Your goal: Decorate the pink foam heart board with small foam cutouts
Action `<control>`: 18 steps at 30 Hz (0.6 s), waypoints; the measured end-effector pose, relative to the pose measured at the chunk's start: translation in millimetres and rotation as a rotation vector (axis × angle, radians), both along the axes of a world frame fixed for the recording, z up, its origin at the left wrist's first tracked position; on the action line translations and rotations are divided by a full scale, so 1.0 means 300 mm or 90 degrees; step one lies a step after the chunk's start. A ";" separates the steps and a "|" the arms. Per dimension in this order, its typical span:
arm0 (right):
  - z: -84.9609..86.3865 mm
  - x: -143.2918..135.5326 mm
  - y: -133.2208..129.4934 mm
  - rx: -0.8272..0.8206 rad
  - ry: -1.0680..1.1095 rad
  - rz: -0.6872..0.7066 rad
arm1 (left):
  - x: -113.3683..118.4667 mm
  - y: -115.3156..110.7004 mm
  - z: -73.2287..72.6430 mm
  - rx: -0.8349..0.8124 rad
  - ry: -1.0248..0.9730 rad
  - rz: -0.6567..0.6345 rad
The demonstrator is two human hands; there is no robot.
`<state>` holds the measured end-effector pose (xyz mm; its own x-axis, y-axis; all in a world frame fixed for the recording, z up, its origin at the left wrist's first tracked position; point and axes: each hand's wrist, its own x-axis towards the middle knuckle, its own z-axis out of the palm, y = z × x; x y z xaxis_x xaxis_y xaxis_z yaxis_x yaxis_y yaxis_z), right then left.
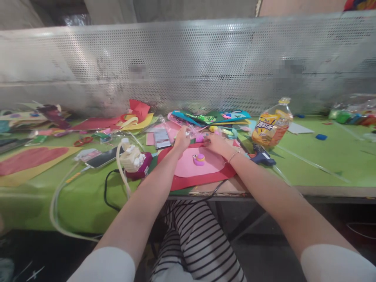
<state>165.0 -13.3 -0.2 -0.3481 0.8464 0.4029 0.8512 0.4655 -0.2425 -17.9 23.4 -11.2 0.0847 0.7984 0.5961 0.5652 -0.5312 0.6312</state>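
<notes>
One long green bench (308,156) carries it all, and open room lies to the right past the bottle (272,126). Red sheet (202,180) overhangs the near edge, pink oval (188,164) on top, probably as a work mat. Left hand (181,139) pinches a clear bag (192,132), fingers together; right hand (216,144) fingers meet it, closed or not I cannot tell. A snail (199,159) sits just below.

Short white sleeves, bare forearms, thin bracelet (234,156) on the right wrist, black-and-white striped trousers (194,239)
</notes>
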 end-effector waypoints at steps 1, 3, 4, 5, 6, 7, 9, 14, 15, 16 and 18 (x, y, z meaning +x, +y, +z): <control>-0.004 0.002 0.000 -0.019 -0.018 0.003 | -0.001 0.003 -0.003 -0.001 -0.009 0.001; -0.011 0.004 0.000 -0.046 -0.036 0.009 | -0.001 0.003 -0.008 -0.010 -0.015 -0.001; -0.012 0.005 0.000 -0.050 -0.039 0.012 | 0.001 -0.001 -0.008 -0.016 -0.014 -0.001; -0.013 0.005 0.000 -0.049 -0.037 0.015 | 0.004 -0.006 -0.008 -0.023 -0.013 -0.001; -0.012 0.005 -0.001 -0.047 -0.034 0.015 | 0.006 -0.011 -0.006 -0.029 -0.013 -0.002; -0.010 0.005 -0.001 -0.047 -0.029 0.017 | 0.009 -0.017 -0.004 -0.032 -0.015 -0.004; -0.006 0.007 -0.003 -0.053 -0.019 0.020 | 0.013 -0.024 0.002 -0.035 -0.018 -0.008; 0.004 0.011 -0.003 -0.062 0.002 -0.003 | 0.016 -0.024 0.009 -0.035 -0.024 -0.002; 0.005 0.011 -0.003 -0.061 -0.001 -0.015 | 0.016 -0.022 0.007 -0.036 -0.030 -0.003; 0.005 0.011 -0.002 -0.058 -0.010 -0.023 | 0.015 -0.020 0.005 -0.038 -0.037 -0.006; 0.002 0.011 0.000 -0.051 -0.055 -0.032 | 0.014 -0.016 -0.002 -0.035 -0.051 -0.015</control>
